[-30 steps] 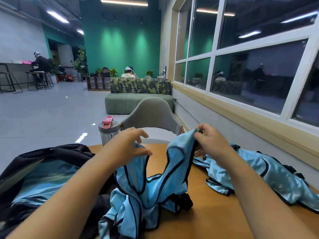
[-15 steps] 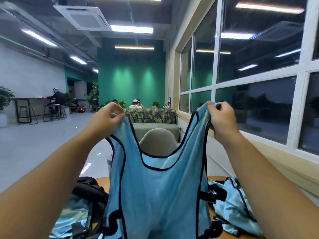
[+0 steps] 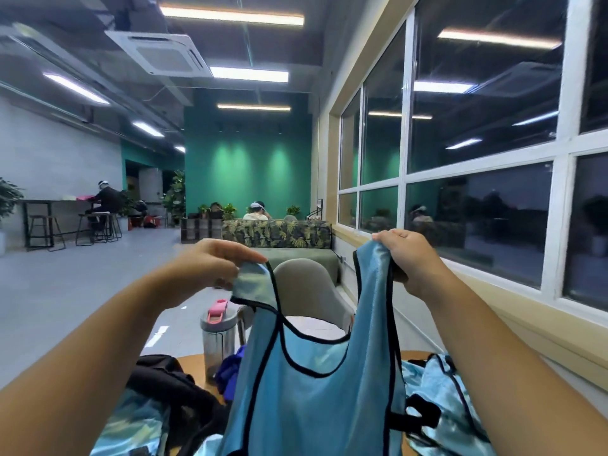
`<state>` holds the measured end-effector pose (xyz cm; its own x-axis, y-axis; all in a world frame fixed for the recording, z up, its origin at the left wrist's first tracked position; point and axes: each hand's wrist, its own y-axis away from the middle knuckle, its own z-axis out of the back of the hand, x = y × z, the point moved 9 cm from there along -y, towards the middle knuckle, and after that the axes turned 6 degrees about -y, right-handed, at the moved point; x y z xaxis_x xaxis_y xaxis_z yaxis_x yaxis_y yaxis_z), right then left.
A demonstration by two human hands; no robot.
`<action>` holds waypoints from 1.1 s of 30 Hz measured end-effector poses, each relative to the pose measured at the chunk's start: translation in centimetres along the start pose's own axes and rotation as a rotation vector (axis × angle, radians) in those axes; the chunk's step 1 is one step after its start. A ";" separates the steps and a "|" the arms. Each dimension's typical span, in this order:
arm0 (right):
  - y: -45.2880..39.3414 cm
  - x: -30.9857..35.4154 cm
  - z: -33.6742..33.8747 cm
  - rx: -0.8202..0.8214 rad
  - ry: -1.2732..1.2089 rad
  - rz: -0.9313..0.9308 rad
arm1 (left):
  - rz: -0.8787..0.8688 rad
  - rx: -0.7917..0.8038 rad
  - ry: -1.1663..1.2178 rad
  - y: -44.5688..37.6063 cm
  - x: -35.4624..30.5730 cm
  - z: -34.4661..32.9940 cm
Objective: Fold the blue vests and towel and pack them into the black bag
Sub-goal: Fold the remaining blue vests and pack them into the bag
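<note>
I hold a light blue vest [image 3: 316,399] with black trim up in the air above the table, spread by its shoulder straps. My left hand [image 3: 210,261] pinches the left strap and my right hand [image 3: 408,258] grips the right strap. The black bag [image 3: 171,390] lies open at the lower left with light blue cloth [image 3: 135,422] inside it. Another blue vest [image 3: 441,399] lies crumpled on the table at the right. A darker blue cloth [image 3: 230,370] shows behind the held vest, near the bottle.
A clear water bottle [image 3: 217,340] with a grey lid and pink latch stands at the wooden table's [image 3: 190,362] far edge. A grey chair [image 3: 309,291] faces me beyond the table. Windows [image 3: 477,192] line the right wall; people sit far off.
I lifted the vest off the table and spread it by its straps. It now hangs a little lower than half a second ago, and the view has tilted up.
</note>
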<state>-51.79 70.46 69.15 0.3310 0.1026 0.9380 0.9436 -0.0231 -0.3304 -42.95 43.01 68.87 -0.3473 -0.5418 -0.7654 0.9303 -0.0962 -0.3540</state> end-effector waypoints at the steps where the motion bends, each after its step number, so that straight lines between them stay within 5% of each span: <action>1: 0.2 -0.1 -0.2 0.016 -0.024 -0.008 | -0.036 0.030 -0.045 0.0 -0.4 -0.7; 6: 0.6 -0.3 -1.6 0.098 -0.111 -0.029 | -0.203 0.081 -0.144 0.2 -2.1 -2.9; 16: 6.6 -6.1 -6.0 0.292 -0.102 -0.084 | -0.398 -0.071 -0.524 4.0 -1.8 -8.4; 33: 12.4 -10.5 -7.6 0.468 -0.254 -0.085 | -0.414 -0.376 -0.427 7.4 1.7 -11.6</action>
<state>-43.46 61.52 56.04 0.1860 0.3231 0.9279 0.8411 0.4357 -0.3203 -38.07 51.07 58.68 -0.5155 -0.8110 -0.2767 0.6006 -0.1117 -0.7917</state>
